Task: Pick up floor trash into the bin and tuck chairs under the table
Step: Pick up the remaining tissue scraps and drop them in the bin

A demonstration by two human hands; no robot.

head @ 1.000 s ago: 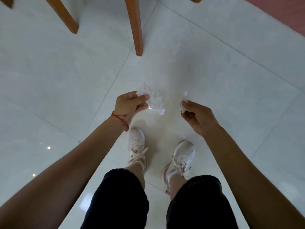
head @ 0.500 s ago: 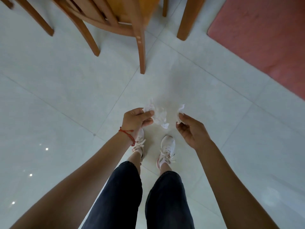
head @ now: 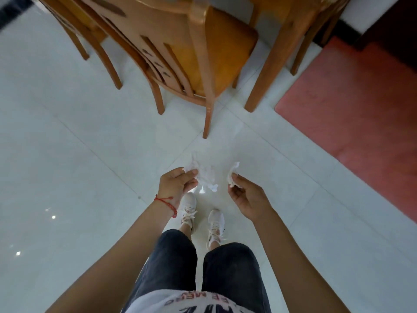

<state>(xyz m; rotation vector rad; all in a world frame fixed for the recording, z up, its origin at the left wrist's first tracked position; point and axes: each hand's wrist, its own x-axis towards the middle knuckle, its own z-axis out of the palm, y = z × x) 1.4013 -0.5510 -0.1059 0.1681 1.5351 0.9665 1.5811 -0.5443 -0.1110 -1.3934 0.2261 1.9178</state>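
A crumpled tissue [head: 204,176] is pinched between thumb and fingers of the left hand [head: 177,185]; a smaller scrap [head: 232,175] is pinched by the right hand [head: 244,196]. Both are held above the tiled floor [head: 79,154], near a chair [head: 180,55] and table leg [head: 268,66].

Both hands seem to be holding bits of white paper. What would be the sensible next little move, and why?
Probably turn to look for the bin and carry the paper there. The left hand pinches a crumpled tissue, the right hand a smaller scrap; both are full, and no bin shows in this view. The chair ahead can wait until the hands are free.
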